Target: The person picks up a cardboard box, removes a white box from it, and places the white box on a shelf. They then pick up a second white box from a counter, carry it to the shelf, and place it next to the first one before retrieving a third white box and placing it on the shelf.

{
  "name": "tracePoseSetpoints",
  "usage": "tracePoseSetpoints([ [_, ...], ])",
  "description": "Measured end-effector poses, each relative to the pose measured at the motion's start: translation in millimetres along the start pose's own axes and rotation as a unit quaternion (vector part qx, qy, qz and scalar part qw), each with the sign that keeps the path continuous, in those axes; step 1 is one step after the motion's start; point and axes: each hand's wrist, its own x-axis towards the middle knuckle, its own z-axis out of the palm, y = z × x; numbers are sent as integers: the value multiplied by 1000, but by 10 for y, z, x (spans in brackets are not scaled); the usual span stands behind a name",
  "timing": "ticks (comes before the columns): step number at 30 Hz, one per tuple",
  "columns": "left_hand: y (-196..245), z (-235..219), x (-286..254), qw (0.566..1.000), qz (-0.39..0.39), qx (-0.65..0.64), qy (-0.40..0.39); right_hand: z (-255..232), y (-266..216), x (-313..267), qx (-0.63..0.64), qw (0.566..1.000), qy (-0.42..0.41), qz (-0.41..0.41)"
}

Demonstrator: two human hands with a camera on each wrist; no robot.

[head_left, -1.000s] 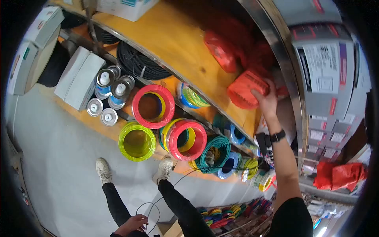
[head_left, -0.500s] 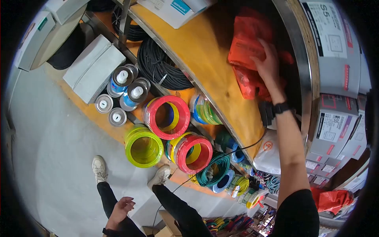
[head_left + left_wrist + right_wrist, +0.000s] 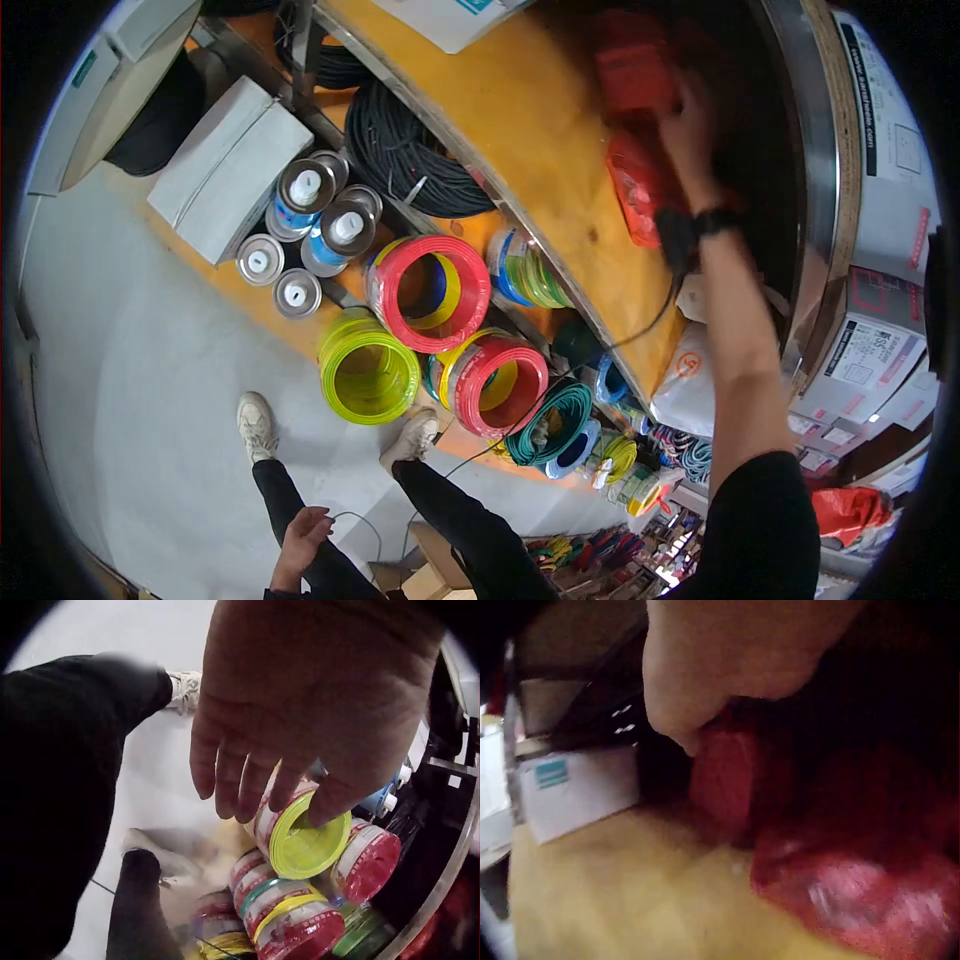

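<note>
Blurred by motion, my right hand grips a red wrapped block deep on the wooden shelf. In the right wrist view the hand lies over the top of that block, thumb at its edge, other fingers mostly hidden. A shiny red plastic bag lies beside it, also low at right in the right wrist view. Away from the shelf, my left hand hangs over the leg, holding nothing; in the left wrist view its fingers are relaxed.
The shelf's metal edge runs diagonally. Below it are black cable coils, a white box, metal cans, and red and yellow-green wire rolls. Grey cartons stand at right. A thin cable crosses near my legs.
My right hand has carried the red block farther back on the shelf, past the red bag. My left hand's fingers have shifted slightly, and the head view has moved.
</note>
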Motion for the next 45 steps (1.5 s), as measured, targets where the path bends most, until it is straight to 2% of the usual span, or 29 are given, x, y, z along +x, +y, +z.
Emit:
tracePoseSetpoints([
  [1,17,46,9,1000,-1,4,-6,-208,-298,-217,80,993,-71,43],
  [3,15,132,22,999,4,27,-25,-1,-223,-837,15,988,-120,-100],
  [5,21,200,-36,998,7,27,-53,67,-104,-1329,42,976,-212,-8],
  [6,33,221,-67,997,-4,47,-55,18,-47,-1456,43,977,-211,-2],
  [8,33,227,-105,997,-36,53,-52,-78,122,-1692,-53,950,-304,41],
  [12,-96,156,-49,993,-46,98,-50,-43,461,-2011,-74,935,-334,89],
  [15,-118,102,-5,995,-27,87,-43,-14,571,-2110,7,951,-298,89],
  [17,-109,59,43,996,28,83,4,-83,568,-2174,52,984,-121,121],
  [19,-111,-60,57,995,7,95,40,-172,615,-2384,-18,985,-128,112],
  [20,-158,-147,56,984,-3,172,47,-215,606,-2499,-86,983,-131,99],
  [23,-500,-309,-36,962,17,272,13,-495,385,-2874,49,977,-140,151],
  [25,-719,-369,-158,831,170,529,-11,-776,128,-3258,112,958,-222,140],
  [26,-673,-362,-204,877,104,467,-37,-966,-85,-3471,68,952,-270,124],
  [27,-790,-443,-191,862,140,485,-48,-1123,-196,-3779,71,919,-373,106],
  [28,-679,-448,-274,871,112,474,-56,-1338,-414,-3930,82,864,-473,153],
  [29,-521,-412,-360,880,85,462,-62,-1447,-494,-4393,137,845,-491,161],
  [30,-430,-440,-458,898,73,429,-65,-1723,-659,-4595,113,776,-605,135],
  [31,-479,-559,-505,915,88,389,-65,-1893,-744,-5072,103,733,-654,155],
  [32,-548,-685,-578,947,56,314,-37,-2194,-847,-5352,81,698,-703,109],
  [33,-562,-817,-691,971,27,237,-11,-2574,-1025,-5282,170,638,-719,219],
  [34,-463,-920,-857,978,28,209,9,-2817,-1083,-5594,179,634,-720,219],
  [35,-459,-1064,-999,981,47,182,44,-3138,-1204,-5441,157,543,-771,295],
  [37,-552,-1504,-1228,960,14,260,104,-3601,-1322,-5756,145,598,-733,290],
  [38,-502,-1649,-1418,952,9,280,120,-3855,-1407,-5588,162,568,-719,367],
  [39,-476,-1795,-1627,944,2,298,139,-4015,-1493,-5519,171,575,-717,356],
  [40,-483,-1948,-1792,946,53,292,132,-4130,-1531,-5501,184,606,-701,328],
  [41,-549,-2055,-1974,960,14,219,174,-4199,-1544,-5468,197,640,-683,293],
  [43,-539,-2126,-2414,971,25,102,214,-4221,-1614,-5462,287,671,-588,349],
  [45,-791,-2280,-2664,969,62,21,236,-4043,-1682,-5316,288,698,-589,287],
])
